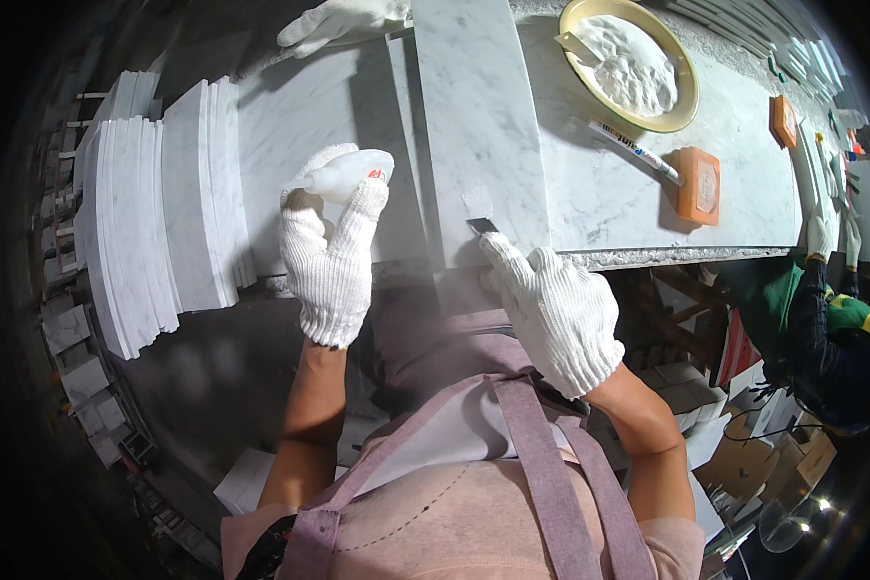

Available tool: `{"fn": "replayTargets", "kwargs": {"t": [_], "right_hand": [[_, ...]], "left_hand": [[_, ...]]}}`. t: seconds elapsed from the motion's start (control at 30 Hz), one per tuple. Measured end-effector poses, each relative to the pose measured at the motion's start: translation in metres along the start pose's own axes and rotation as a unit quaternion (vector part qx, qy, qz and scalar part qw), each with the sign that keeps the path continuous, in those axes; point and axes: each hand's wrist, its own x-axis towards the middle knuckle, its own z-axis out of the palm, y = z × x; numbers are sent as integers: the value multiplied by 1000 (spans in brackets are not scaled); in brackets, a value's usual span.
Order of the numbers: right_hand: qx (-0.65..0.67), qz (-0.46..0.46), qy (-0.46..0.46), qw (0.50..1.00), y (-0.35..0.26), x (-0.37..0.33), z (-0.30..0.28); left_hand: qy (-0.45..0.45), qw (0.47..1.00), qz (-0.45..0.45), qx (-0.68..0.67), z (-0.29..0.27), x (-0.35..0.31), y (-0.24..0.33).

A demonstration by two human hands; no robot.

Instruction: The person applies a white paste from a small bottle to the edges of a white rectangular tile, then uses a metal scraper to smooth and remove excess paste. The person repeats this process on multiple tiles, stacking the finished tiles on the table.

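In a white knit glove, my left hand [331, 246] is closed around a small translucent white squeeze bottle [343, 176], its narrow tip pointing left. My right hand [556, 309], gloved the same way, grips a small dark flat blade [482, 225] near its fingertips. The blade touches the near end of a long grey-veined marble strip [478, 116]. Just beyond the blade, a whitish smear of powder or paste [478, 204] marks the strip. The blade's handle is hidden under my fingers. Beneath the strip lies a wider marble slab [290, 126].
Right of the strip are a yellow-rimmed bowl [688, 89] of white powder with a scoop, a white paint marker [634, 152] and an orange block [698, 188]. Stacked marble strips [130, 232] stand left. Another white glove [343, 21] rests at the far edge. A co-worker [822, 319] is at far right.
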Motion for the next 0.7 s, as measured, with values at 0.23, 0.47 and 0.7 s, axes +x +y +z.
{"fn": "replayTargets", "kwargs": {"t": [0.23, 0.47, 0.7], "right_hand": [[138, 32, 135, 981, 6, 16, -8], [27, 34, 15, 999, 1, 22, -15], [103, 38, 64, 992, 7, -4, -23]], "left_hand": [[-10, 1000, -11, -25, 1, -5, 2], [-1, 999, -14, -46, -1, -2, 2], [-4, 997, -6, -71, 0, -2, 1]]}}
